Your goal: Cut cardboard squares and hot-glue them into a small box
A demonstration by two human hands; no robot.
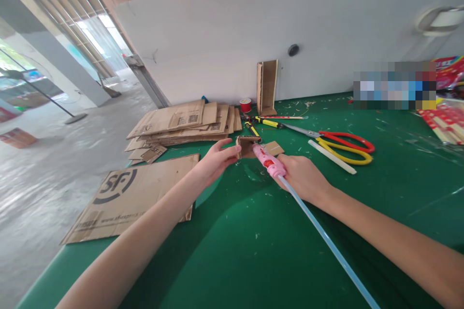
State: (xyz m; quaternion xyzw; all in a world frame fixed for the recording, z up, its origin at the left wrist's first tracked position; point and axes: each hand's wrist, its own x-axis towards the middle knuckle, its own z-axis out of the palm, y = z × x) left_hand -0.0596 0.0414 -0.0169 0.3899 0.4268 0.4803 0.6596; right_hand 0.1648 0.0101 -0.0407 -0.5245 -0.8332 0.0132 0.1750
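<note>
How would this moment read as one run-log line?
Left hand: at left edge of cardboard piece | Right hand: holding glue gun, pointed toward cardboard piece | Nearby: scissors on table

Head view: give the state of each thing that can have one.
Pink glue gun: held in right hand, clear stick in its rear
Small cardboard piece: raised sides, touched by left hand
Scissors: lying, blades apparently closed
Pliers: handles spread
Tall cardboard trough: upright
SF cardboard: lying flat
Cardboard stack: piled flat
Red spool: upright

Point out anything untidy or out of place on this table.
Pale scraps litter the green tabletop near the wall, looking like uncleared debris, and the stacked cardboard lies unevenly, its edges misaligned.
</note>
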